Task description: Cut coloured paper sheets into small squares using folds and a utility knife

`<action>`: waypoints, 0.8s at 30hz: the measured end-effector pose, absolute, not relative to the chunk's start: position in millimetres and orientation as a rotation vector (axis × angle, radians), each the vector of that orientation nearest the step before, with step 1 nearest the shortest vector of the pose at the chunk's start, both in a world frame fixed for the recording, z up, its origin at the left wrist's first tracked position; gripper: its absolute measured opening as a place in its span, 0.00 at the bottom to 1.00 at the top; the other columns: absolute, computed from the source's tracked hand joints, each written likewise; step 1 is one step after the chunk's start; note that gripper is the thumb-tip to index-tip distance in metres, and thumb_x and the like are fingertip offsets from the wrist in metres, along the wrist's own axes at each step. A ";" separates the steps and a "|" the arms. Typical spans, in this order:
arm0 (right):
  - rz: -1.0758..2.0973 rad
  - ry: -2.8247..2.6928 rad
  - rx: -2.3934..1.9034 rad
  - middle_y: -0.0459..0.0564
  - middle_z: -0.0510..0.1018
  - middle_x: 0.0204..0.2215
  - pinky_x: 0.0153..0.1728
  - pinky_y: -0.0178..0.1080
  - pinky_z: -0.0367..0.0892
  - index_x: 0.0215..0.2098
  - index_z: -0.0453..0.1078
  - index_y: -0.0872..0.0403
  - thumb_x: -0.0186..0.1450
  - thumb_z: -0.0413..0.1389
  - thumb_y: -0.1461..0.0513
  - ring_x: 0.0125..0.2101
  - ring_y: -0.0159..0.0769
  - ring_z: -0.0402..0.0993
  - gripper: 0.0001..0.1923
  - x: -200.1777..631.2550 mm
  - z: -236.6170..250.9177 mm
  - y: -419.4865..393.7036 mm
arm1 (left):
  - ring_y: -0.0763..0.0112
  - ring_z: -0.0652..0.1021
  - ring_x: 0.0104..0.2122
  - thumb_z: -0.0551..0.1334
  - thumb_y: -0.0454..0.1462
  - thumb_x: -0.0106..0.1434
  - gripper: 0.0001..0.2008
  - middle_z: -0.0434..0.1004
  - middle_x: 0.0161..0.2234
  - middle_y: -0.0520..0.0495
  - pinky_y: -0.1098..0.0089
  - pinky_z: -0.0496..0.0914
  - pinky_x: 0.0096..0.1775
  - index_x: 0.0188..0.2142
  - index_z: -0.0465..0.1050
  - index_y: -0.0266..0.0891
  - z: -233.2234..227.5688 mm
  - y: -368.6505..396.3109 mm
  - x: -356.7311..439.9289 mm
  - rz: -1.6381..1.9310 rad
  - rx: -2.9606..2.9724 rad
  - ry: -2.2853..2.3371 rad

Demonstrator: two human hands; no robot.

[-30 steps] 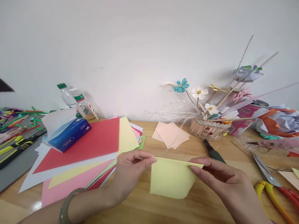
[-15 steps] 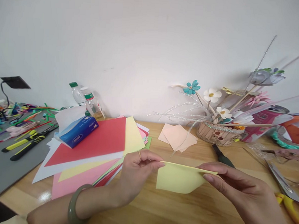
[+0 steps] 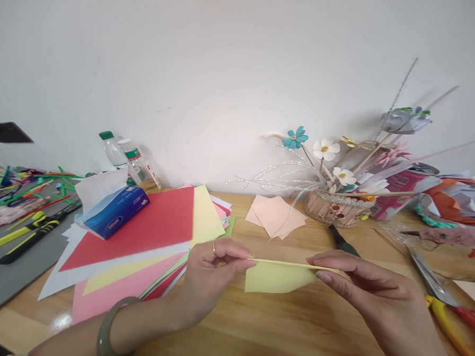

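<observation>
A sheet of pale yellow paper (image 3: 277, 278) is stretched between my two hands above the wooden table, its top edge nearly level and seen almost edge-on. My left hand (image 3: 216, 278) pinches the left end of that edge between thumb and fingers. At the other end, my right hand (image 3: 370, 291) grips the paper between thumb and forefinger, hiding its right corner. Behind the paper lie several peach paper squares (image 3: 277, 214), fanned over one another. A dark-handled tool (image 3: 341, 241) lies partly hidden behind my right hand.
Stacked coloured paper (image 3: 139, 226) with a blue tissue pack (image 3: 116, 209) on it lies to the left. Pliers (image 3: 31, 236) rest on a grey mat further left. At right are scissors (image 3: 434, 289) and a flower basket (image 3: 333, 209). Two bottles (image 3: 130, 159) stand by the wall.
The yellow paper has tilted, so less of its face shows. Both hands still pinch it. The whole scene has shifted slightly left as the view turned right.
</observation>
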State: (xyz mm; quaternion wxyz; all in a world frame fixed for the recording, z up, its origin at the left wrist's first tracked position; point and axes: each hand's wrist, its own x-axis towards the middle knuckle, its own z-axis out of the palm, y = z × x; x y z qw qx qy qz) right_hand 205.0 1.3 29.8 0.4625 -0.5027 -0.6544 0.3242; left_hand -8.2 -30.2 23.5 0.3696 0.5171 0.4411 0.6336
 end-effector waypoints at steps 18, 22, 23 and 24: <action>1.041 -1.355 -1.114 0.48 0.79 0.28 0.38 0.39 0.70 0.23 0.77 0.45 0.47 0.65 0.51 0.33 0.39 0.74 0.08 205.2 37.3 -0.8 | 0.68 0.80 0.27 0.70 0.32 0.50 0.04 0.81 0.26 0.50 0.72 0.75 0.31 0.24 0.78 0.42 19.0 -31.7 -10.7 1.600 1.324 1.093; 1.056 -1.369 -1.094 0.47 0.79 0.28 0.38 0.39 0.70 0.23 0.77 0.45 0.49 0.64 0.52 0.34 0.39 0.73 0.07 205.8 38.0 -1.2 | 0.67 0.79 0.28 0.71 0.34 0.50 0.03 0.80 0.26 0.48 0.71 0.74 0.31 0.23 0.79 0.42 16.9 -29.8 -12.1 1.574 1.292 1.097; 1.059 -1.370 -1.092 0.48 0.79 0.28 0.38 0.39 0.70 0.23 0.77 0.45 0.49 0.64 0.52 0.34 0.39 0.73 0.08 205.7 38.3 -1.4 | 0.67 0.79 0.28 0.71 0.34 0.49 0.03 0.80 0.26 0.48 0.71 0.74 0.31 0.23 0.79 0.41 16.3 -29.6 -12.6 1.565 1.279 1.100; 1.063 -1.371 -1.088 0.48 0.79 0.28 0.38 0.39 0.70 0.23 0.77 0.45 0.49 0.64 0.52 0.34 0.39 0.73 0.08 205.6 38.5 -1.7 | 0.68 0.79 0.27 0.71 0.34 0.49 0.03 0.80 0.26 0.48 0.71 0.74 0.31 0.23 0.79 0.41 15.6 -29.5 -13.2 1.553 1.267 1.100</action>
